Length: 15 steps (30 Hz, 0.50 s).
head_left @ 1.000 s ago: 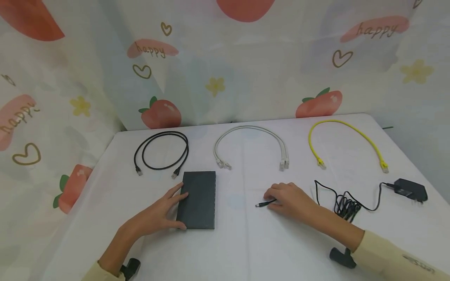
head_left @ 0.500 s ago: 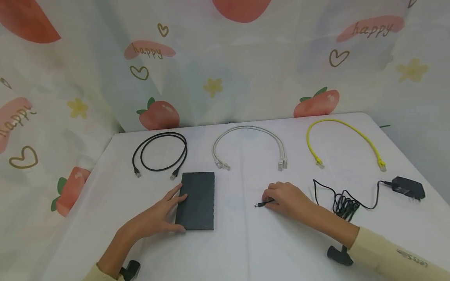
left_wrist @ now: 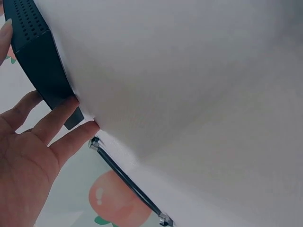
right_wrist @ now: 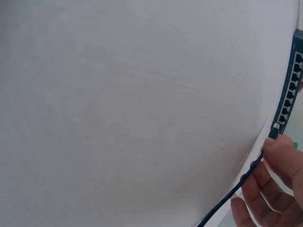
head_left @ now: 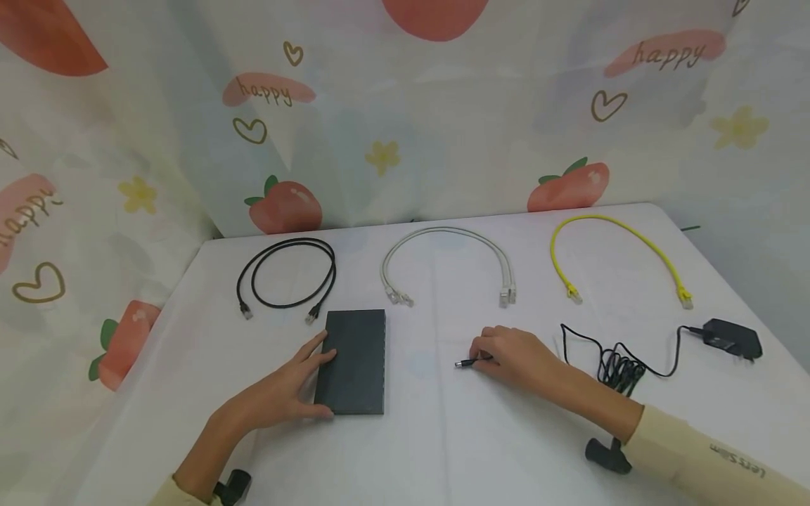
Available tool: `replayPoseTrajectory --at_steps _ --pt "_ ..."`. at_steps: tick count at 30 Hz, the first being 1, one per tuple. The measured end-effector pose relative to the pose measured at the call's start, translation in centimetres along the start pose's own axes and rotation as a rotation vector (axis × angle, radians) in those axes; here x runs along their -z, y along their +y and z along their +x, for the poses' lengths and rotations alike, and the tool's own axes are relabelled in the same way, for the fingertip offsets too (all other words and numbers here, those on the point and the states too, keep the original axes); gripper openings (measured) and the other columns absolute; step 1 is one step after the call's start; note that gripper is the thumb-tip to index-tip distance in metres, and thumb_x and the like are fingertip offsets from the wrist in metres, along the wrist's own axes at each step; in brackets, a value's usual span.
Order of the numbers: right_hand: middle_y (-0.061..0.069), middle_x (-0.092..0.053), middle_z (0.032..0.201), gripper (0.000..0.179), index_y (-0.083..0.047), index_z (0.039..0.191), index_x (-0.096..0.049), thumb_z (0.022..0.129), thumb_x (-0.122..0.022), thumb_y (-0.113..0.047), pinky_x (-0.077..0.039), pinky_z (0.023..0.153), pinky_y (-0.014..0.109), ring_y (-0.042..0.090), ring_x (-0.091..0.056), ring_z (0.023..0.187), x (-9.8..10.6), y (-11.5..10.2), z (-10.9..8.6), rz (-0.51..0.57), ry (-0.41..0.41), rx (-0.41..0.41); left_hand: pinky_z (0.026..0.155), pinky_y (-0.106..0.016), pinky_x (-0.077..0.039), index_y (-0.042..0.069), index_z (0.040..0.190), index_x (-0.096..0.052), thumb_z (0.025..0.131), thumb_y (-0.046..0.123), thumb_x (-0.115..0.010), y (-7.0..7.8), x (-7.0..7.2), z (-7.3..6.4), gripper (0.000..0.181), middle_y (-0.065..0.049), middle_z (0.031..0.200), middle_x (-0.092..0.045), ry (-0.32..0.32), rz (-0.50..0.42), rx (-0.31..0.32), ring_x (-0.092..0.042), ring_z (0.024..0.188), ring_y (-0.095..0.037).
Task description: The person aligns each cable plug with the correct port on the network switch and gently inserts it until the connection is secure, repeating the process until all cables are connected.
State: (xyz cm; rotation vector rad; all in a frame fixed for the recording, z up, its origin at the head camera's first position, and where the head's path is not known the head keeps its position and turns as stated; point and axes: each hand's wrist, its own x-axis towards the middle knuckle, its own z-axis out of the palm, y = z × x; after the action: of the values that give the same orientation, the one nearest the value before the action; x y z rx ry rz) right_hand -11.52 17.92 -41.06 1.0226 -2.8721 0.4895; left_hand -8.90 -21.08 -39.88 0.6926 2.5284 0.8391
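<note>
A flat black network switch (head_left: 351,365) lies on the table in the head view. My left hand (head_left: 278,397) rests along its left side, thumb at the near corner and fingers spread, straight, over the edge. The left wrist view shows the switch's vented side (left_wrist: 31,61) beside that hand. To the right, my right hand (head_left: 517,357) pinches the cord of a black power adapter just behind its barrel plug (head_left: 464,364), whose tip points toward the switch. A row of network ports (right_wrist: 289,92) faces the plug in the right wrist view.
Along the back lie a coiled black network cable (head_left: 332,263), two pale grey network cables (head_left: 455,230) and a yellow one (head_left: 623,222). The bundled adapter cord (head_left: 620,372) and adapter (head_left: 732,339) lie at the right. Printed cloth (head_left: 455,112) hangs behind the table.
My right hand has shifted slightly forward and left with the plug. The left hand and the switch hold their place; the head view has turned a little.
</note>
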Motion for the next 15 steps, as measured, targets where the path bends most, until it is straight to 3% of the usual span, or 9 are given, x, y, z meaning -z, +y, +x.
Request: replayPoseTrajectory --at_steps 15 --pt "-0.015 -0.050 0.073 0.011 -0.018 0.083 -0.067 0.079 -0.074 -0.009 -0.044 0.057 0.019 0.001 -0.048 0.065 0.1 -0.2 1.6 0.028 0.011 0.011 0.102 -0.054 -0.032 0.003 0.145 -0.034 0.077 0.046 -0.075 -0.1 0.0 0.1 0.090 -0.012 0.156 -0.005 -0.005 -0.005 0.010 -0.015 0.139 -0.036"
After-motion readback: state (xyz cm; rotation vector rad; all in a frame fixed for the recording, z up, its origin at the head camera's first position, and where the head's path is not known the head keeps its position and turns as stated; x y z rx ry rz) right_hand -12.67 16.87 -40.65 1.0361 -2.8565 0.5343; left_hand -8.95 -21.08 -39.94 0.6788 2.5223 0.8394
